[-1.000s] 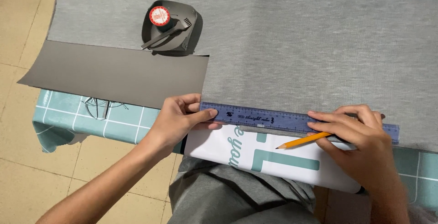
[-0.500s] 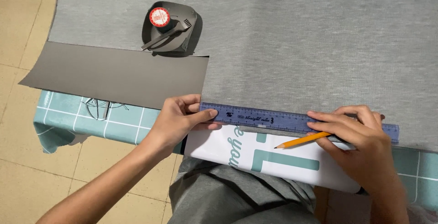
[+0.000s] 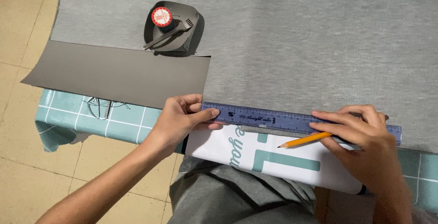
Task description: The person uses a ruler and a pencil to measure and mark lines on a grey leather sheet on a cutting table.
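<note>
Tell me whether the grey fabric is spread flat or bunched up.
Spread flat: the grey fabric lies smooth across the table, with the blue ruler pressed on its near edge by both hands.

Grey fabric (image 3: pixel 296 46) cut off at top and right edges. Ruler (image 3: pixel 273 120) partly hidden under left hand (image 3: pixel 180 119) and right hand (image 3: pixel 360 135); its markings too small to read. Pencil (image 3: pixel 305 139) back end hidden in right hand. White sheet (image 3: pixel 273 160) mostly covered by fabric, far end out of frame.
</note>
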